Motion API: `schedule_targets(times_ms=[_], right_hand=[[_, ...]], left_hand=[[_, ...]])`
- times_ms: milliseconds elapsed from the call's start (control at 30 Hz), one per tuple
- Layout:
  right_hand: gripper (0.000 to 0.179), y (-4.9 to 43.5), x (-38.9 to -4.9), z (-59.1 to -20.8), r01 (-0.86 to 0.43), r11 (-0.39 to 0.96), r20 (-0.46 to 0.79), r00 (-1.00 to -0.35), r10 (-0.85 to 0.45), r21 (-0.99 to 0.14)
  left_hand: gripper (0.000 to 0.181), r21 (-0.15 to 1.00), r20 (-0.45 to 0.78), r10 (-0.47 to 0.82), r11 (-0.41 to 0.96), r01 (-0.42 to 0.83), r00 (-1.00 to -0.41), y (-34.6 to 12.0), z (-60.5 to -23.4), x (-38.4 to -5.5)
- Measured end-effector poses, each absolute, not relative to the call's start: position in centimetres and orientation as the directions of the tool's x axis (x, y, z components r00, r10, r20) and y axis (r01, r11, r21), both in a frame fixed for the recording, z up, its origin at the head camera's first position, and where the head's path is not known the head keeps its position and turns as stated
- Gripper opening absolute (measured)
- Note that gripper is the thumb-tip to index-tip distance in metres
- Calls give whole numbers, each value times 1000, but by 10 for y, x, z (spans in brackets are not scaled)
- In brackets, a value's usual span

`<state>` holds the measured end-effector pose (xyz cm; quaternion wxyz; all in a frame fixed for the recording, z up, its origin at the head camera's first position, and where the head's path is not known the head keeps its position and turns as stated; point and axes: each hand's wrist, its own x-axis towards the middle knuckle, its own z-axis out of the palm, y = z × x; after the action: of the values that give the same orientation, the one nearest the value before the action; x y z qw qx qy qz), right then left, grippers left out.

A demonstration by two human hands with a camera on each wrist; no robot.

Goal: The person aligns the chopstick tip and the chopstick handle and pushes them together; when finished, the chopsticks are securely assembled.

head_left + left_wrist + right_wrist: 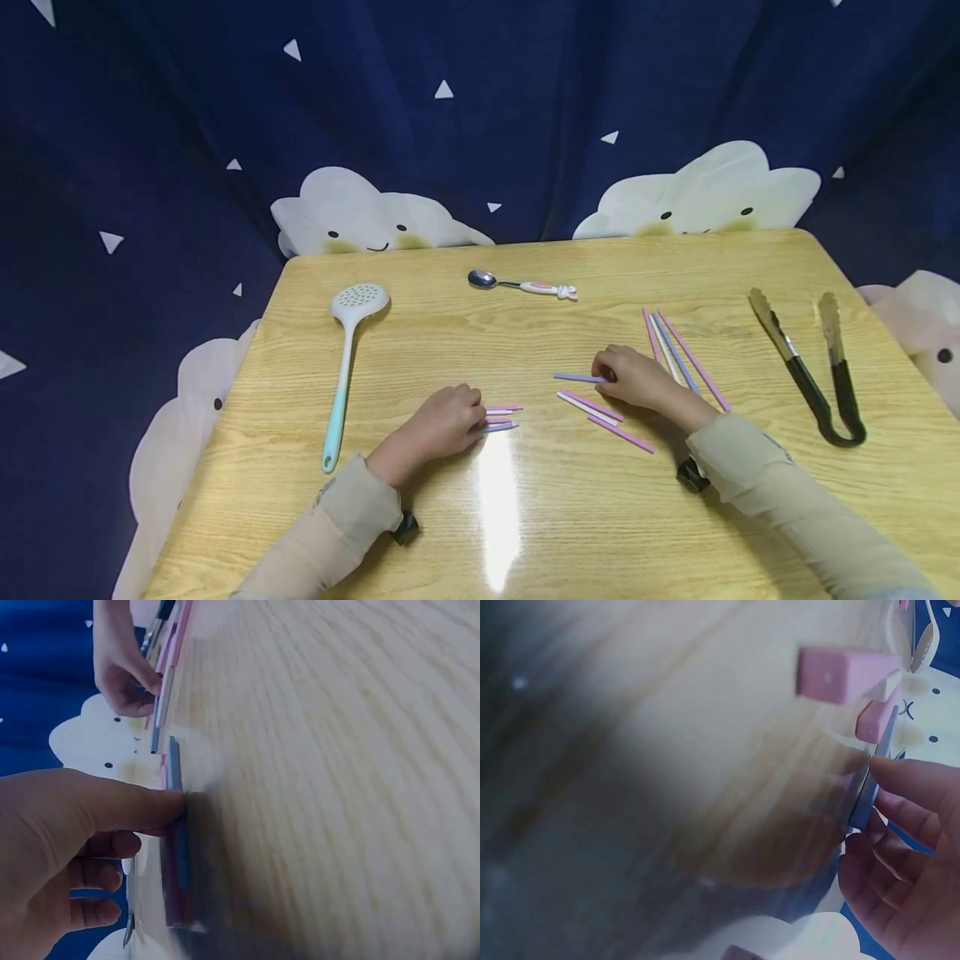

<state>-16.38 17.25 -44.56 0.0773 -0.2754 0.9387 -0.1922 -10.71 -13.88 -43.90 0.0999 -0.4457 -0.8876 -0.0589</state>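
Note:
Thin straight sticks in pink, white and blue lie on the wooden table. My left hand [442, 421] pinches a blue stick [177, 825] at the near side of a small group, its thumb on top. Pink sticks [510, 407] and a white one poke out beyond those fingers; their left ends are hidden. To the right, my right hand [633, 379] holds another blue stick [573, 377] by its right end between thumb and fingers. Just nearer lie two pink sticks [622, 434] with a white stick [585, 409] between them.
Longer pink, white and blue sticks [688, 350] fan out behind the right hand. A perforated skimmer [347, 358] lies at left, a spoon [525, 286] at the back, and black-handled tongs [810, 383] at right. A dark blue curtain [525, 108] hangs behind the table.

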Motion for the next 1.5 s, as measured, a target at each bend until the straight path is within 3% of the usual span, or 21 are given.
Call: schedule_targets(times_ms=[300,567,800,1033,1333,1500], right_hand=[[8,173,-168,-440,-459,769,-99,-828,-552,-445],[4,177,-170,-424,-404,747,-94,-846,-525,-528],[12,178,-169,-398,-431,677,22,-852,-523,-597],[19,183,-166,-363,-398,642,53,-872,-486,-656],[16,190,-156,-327,-411,610,155,-890,-429,-678],[17,190,-150,-313,-394,498,195,-893,-405,-772]], left_hand=[[10,63,221,775,594,802,-591,-137,-435,-110],[7,238,184,685,665,708,-705,-140,-405,-123],[4,382,281,567,675,632,-775,-142,-377,-133],[18,520,418,481,568,638,-770,-146,-360,-143],[11,629,559,315,442,640,-767,-143,-336,-142],[10,687,561,266,379,620,-784,-138,-324,-137]])
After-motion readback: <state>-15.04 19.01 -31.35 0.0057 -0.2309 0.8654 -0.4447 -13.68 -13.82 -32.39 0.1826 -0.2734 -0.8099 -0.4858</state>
